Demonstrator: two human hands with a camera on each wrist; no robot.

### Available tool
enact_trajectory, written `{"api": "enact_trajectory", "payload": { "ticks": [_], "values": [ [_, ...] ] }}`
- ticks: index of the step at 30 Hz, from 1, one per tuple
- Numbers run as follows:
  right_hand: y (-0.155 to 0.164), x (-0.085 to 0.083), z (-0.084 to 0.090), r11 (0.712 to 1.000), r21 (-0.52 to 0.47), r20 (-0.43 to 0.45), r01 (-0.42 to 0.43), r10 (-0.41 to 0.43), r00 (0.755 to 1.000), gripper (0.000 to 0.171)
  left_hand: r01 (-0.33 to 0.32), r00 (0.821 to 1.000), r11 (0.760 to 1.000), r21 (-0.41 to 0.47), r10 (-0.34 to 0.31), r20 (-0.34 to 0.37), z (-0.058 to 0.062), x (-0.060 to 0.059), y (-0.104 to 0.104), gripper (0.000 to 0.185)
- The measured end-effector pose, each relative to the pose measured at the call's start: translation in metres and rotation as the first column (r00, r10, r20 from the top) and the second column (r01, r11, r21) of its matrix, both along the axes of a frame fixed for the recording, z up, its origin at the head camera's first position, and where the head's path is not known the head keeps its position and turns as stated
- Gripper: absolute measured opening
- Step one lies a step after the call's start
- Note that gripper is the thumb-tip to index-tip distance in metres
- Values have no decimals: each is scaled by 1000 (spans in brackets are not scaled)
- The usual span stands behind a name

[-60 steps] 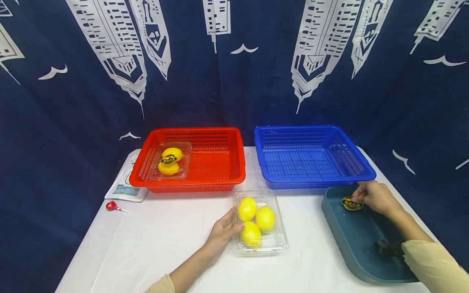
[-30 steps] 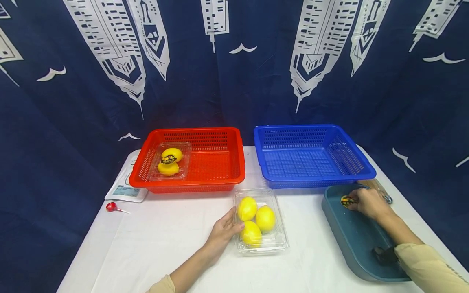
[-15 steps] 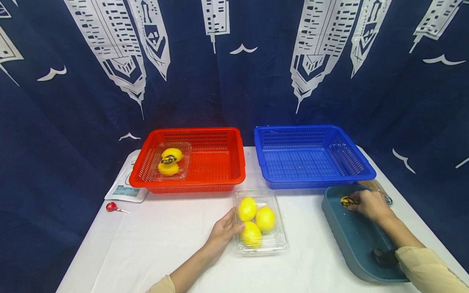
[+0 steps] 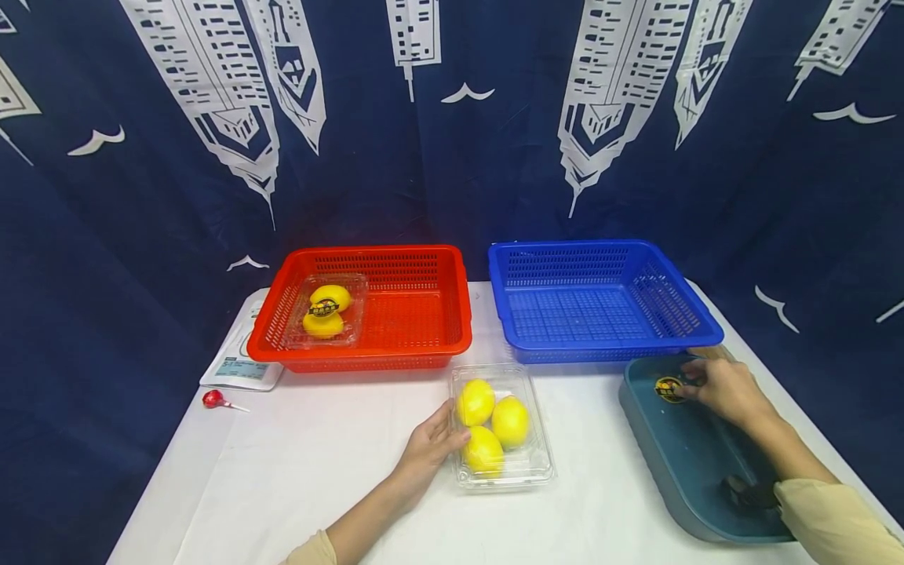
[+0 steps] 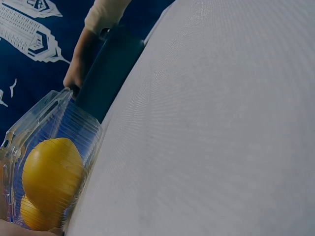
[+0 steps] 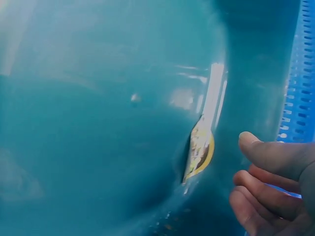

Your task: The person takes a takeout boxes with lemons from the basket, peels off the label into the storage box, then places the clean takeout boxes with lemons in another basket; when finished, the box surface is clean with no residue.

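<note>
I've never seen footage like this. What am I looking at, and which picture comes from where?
No machine: a person's two bare hands. The wide picture comes from a head camera; the other two from wrist cameras. On the white table stand a red basket and a blue basket. The left hand rests against a clear box of lemons. The right hand is in a teal tray, its fingers at a round sticker; whether they pinch it is unclear.

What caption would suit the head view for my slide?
Left hand touches a clear box of lemons; right hand reaches a sticker in a teal tray.
</note>
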State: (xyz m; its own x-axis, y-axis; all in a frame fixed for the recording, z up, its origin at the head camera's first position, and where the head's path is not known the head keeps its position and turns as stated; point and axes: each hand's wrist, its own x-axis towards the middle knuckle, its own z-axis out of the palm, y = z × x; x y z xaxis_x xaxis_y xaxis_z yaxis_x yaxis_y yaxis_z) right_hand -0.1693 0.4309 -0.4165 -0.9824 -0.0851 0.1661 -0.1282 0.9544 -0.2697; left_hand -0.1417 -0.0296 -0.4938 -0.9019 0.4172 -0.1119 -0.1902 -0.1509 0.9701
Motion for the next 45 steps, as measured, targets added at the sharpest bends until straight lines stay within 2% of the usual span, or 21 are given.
{"api": "enact_trajectory", "payload": {
  "ticks": [8, 22, 24, 34, 45],
  "values": [
    [-11, 6, 11, 999, -35, 29, 14, -13, 999, 44, -7, 1000, 1000, -7, 7, 0, 1, 0, 0, 80],
    [-53, 18, 35, 989, -146, 60, 6, 3, 998, 48, -8, 1000, 1000, -8, 8, 13, 0, -2, -1, 81],
    [-58, 19, 37, 984, -176, 76, -2, 15, 997, 48, -9, 1000, 1000, -11, 9, 18, -2, -2, 0, 81],
    [-85, 25, 45, 978, -207, 121, -2, 28, 992, 52, -7, 1000, 1000, -11, 7, 13, -1, -1, 0, 81],
    [-125, 32, 47, 956, -285, 117, -65, 102, 988, 46, -5, 1000, 1000, 1, 5, 19, -1, -1, 1, 81]
  ]
}}
